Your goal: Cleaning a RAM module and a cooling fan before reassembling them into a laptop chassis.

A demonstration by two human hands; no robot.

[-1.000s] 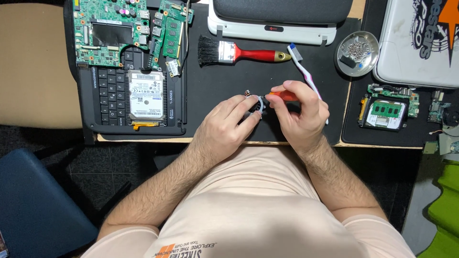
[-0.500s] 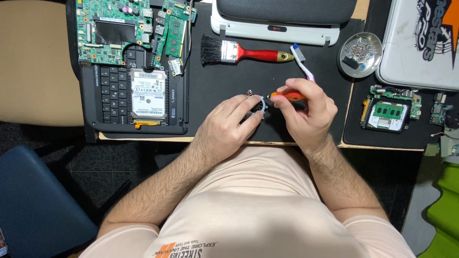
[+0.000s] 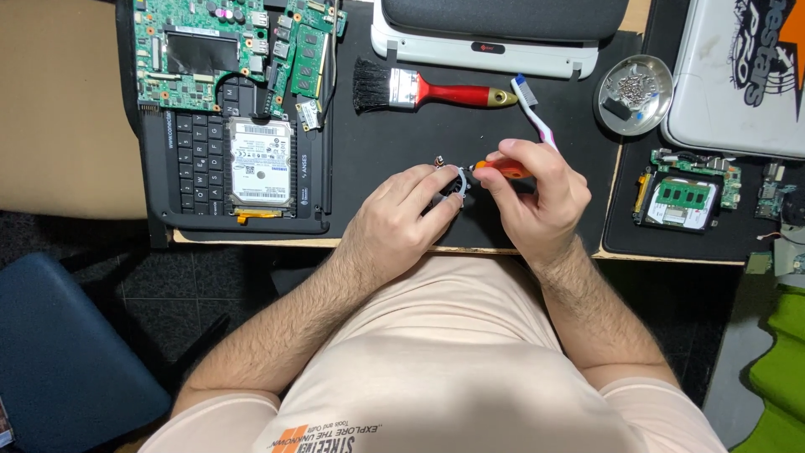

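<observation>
On the black mat-covered surface (image 3: 402, 159), a small round grey metal part (image 3: 454, 183) is pinched by the curled left hand (image 3: 402, 214). An orange-handled screwdriver (image 3: 499, 170) is gripped in the closed right hand (image 3: 537, 197), its tip touching the part.

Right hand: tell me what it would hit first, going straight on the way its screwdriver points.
The right hand aims its orange-handled screwdriver leftward; first comes the small grey part pinched in the left hand, apparently already touching.
</observation>
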